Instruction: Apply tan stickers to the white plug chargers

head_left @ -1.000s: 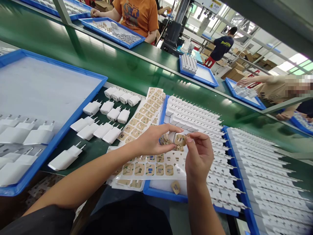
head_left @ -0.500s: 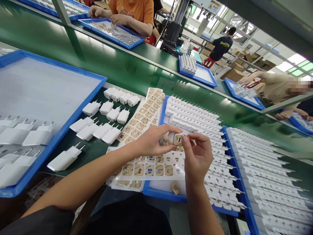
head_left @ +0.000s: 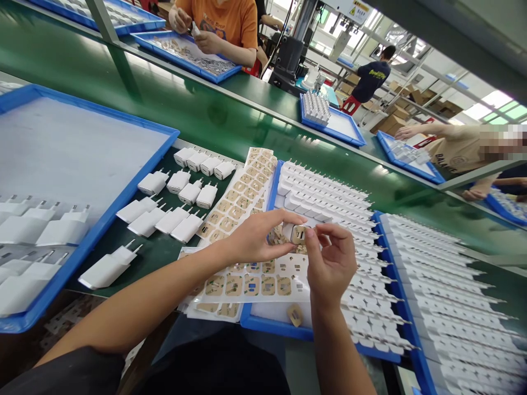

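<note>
My left hand (head_left: 263,236) is closed around a white charger plug (head_left: 289,232), gripping it between thumb and fingers with its port face turned to the right. A tan adhesive sticker (head_left: 299,235) with slots lies over that face. At its right edge, my right hand (head_left: 331,266) pinches the sticker between thumb and forefinger. Below my hands are sheets of tan stickers (head_left: 234,285), some positions bare of stickers. One loose sticker (head_left: 295,315) rests in the blue-rimmed tray (head_left: 272,327) under the sheets. Several more chargers (head_left: 187,226) stand in rows on the green table to the left.
Rows of white chargers (head_left: 329,192) fill much of the near tray; another full tray (head_left: 444,285) stands at right. A blue tray (head_left: 123,118) with some chargers is at left. Across the green bench (head_left: 197,104), co-workers sit at trays, one in an orange shirt (head_left: 230,22).
My right hand has shifted very slightly, its thumb still at the sticker's edge. Across the bench, the co-worker in orange has raised both hands from the tray, holding a small white item.
</note>
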The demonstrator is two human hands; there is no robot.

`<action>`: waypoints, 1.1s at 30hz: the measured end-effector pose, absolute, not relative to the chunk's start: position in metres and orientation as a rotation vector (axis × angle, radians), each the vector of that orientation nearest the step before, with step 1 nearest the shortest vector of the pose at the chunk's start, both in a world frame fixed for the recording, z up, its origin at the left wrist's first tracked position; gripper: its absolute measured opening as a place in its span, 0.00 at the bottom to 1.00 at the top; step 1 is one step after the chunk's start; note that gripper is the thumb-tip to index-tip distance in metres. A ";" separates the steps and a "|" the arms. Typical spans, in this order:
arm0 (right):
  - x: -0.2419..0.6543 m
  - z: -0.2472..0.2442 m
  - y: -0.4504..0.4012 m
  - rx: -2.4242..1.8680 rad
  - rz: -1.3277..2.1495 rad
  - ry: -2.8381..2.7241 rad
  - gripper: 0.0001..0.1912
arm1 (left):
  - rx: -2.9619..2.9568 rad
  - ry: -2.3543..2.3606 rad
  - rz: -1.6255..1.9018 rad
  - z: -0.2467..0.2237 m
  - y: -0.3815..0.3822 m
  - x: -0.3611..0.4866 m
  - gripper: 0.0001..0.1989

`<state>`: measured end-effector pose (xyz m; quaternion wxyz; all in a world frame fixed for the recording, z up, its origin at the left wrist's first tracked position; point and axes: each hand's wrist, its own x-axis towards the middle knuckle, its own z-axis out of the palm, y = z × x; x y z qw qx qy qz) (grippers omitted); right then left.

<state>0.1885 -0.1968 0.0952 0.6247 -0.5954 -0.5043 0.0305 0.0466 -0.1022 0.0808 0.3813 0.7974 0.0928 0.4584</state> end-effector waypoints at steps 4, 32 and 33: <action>0.188 0.095 -0.197 -1.426 -0.057 -1.210 0.06 | 2.032 0.228 1.188 0.080 -0.103 0.048 0.18; 0.191 0.092 -0.196 -1.244 0.603 -1.055 0.10 | 2.078 0.142 1.593 0.073 -0.108 0.059 0.15; 0.191 0.092 -0.197 -1.234 0.621 -1.029 0.09 | 2.125 0.111 1.621 0.072 -0.108 0.060 0.15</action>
